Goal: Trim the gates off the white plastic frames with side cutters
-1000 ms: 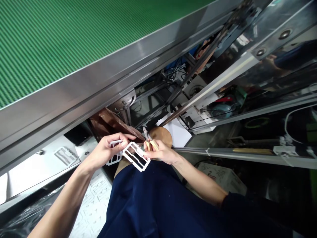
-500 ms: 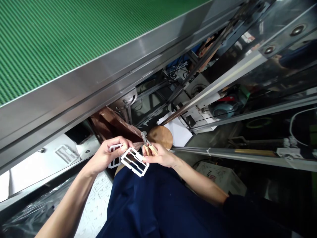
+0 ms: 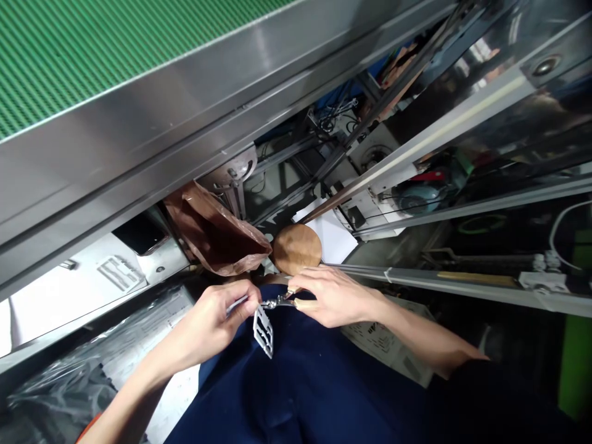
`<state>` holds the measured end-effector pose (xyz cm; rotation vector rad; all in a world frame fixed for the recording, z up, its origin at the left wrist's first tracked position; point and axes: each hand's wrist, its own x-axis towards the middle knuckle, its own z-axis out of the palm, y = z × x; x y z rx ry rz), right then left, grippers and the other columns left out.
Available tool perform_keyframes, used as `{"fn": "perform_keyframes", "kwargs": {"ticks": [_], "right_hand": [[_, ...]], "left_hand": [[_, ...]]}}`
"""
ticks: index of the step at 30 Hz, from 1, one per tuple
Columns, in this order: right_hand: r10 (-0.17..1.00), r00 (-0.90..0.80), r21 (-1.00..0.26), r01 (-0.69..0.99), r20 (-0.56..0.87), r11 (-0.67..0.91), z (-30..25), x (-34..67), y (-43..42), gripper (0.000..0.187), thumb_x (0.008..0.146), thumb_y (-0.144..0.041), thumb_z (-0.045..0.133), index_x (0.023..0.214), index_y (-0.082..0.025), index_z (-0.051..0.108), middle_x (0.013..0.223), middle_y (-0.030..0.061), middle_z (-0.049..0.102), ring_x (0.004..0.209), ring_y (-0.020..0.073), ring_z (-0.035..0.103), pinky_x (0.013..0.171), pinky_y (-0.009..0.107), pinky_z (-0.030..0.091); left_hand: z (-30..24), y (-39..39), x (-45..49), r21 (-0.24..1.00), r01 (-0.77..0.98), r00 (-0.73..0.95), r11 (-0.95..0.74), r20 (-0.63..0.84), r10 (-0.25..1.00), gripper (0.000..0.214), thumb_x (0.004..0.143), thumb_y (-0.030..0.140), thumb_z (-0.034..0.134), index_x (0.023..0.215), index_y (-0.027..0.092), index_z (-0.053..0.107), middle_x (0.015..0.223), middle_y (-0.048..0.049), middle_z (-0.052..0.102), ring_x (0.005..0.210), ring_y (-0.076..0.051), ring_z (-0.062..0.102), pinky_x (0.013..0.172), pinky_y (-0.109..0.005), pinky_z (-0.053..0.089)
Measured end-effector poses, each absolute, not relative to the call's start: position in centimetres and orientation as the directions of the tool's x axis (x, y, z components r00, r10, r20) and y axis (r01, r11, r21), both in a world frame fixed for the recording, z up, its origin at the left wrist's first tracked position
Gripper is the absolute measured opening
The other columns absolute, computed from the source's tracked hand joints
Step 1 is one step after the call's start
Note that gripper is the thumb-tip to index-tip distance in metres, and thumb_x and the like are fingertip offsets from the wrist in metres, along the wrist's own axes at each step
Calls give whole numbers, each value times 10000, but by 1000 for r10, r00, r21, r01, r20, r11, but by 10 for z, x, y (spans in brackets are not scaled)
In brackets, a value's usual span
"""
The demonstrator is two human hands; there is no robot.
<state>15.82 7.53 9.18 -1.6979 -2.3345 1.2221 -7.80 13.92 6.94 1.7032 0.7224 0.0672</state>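
My left hand (image 3: 217, 320) is closed in a pinch on a white plastic frame part (image 3: 263, 330), which hangs edge-on over my dark blue lap (image 3: 296, 388). My right hand (image 3: 326, 296) is closed round small cutting pliers (image 3: 277, 302) with pale handles. The plier jaws point left and meet the top of the frame, right beside my left fingertips. Both hands are close together above my lap.
A green conveyor belt (image 3: 69, 49) with a steel side rail (image 3: 152, 142) runs across the top. A brown bag (image 3: 217, 237) and a round wooden stool top (image 3: 296, 246) lie just beyond the hands. A clear bag of white parts (image 3: 134, 351) is at my left; machinery and cables at right.
The frame turned from flat and face-up to hanging edge-on. The pliers swung from pointing up to pointing left onto the frame. Both hands dropped lower toward my lap.
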Motion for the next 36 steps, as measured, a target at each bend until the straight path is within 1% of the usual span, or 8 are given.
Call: {"fn": "perform_keyframes", "kwargs": {"ticks": [3, 7, 13, 24, 28, 30, 33, 36], "right_hand": [[775, -469, -498, 835, -423, 234, 103, 158, 81, 219, 853, -360, 486, 991, -201, 546, 873, 33, 590, 822, 178, 546, 730, 292, 377], [749, -512, -432, 839, -420, 331, 110, 155, 85, 219, 836, -338, 496, 983, -184, 546, 850, 44, 579, 787, 180, 530, 687, 291, 357], [740, -518, -386, 846, -428, 369, 115, 156, 91, 194, 836, -356, 483, 899, -177, 526, 808, 43, 563, 766, 187, 529, 658, 298, 340], [668, -583, -259, 809, -463, 527, 139, 153, 103, 215, 811, -237, 466, 983, -137, 546, 881, 90, 580, 827, 237, 553, 750, 366, 373], [605, -605, -237, 781, -518, 578, 153, 147, 115, 272, 713, -135, 481, 966, -125, 580, 818, 89, 602, 737, 231, 577, 633, 324, 369], [578, -614, -237, 768, -538, 595, 156, 145, 121, 278, 671, -108, 478, 922, -129, 595, 736, 71, 598, 639, 214, 571, 542, 294, 327], [555, -632, -238, 748, -541, 620, 155, 143, 128, 202, 623, -89, 483, 785, -133, 595, 588, 41, 550, 505, 178, 523, 472, 267, 243], [551, -654, -281, 739, -519, 612, 146, 146, 129, 101, 637, -123, 510, 712, -144, 576, 550, 32, 529, 453, 145, 477, 455, 255, 198]], "left_hand": [[72, 141, -76, 899, 417, 819, -133, -309, 483, 241, 923, 343, 400, 787, 185, 521, 724, 3, 542, 641, -142, 461, 593, -243, 358], [76, 140, -76, 897, 411, 823, -165, -287, 490, 233, 923, 322, 400, 765, 191, 508, 685, 15, 519, 604, -132, 430, 567, -231, 348], [80, 140, -74, 894, 413, 822, -174, -283, 494, 240, 924, 320, 393, 742, 192, 485, 659, 18, 501, 588, -131, 415, 558, -229, 342], [86, 143, -68, 874, 449, 827, -189, -326, 457, 219, 914, 261, 396, 718, 190, 463, 649, 31, 478, 582, -125, 395, 557, -238, 315], [88, 142, -68, 871, 460, 821, -175, -341, 458, 210, 908, 252, 405, 719, 188, 471, 653, 36, 482, 588, -120, 399, 554, -231, 313], [88, 141, -68, 872, 461, 820, -166, -346, 456, 204, 902, 242, 411, 714, 188, 469, 645, 38, 470, 587, -121, 389, 551, -229, 311], [87, 139, -68, 877, 455, 821, -151, -348, 452, 202, 893, 233, 422, 701, 187, 461, 633, 39, 451, 587, -123, 372, 547, -229, 309], [85, 140, -68, 884, 449, 816, -130, -346, 463, 209, 899, 259, 425, 709, 185, 469, 640, 35, 456, 593, -125, 373, 550, -232, 310]]}}
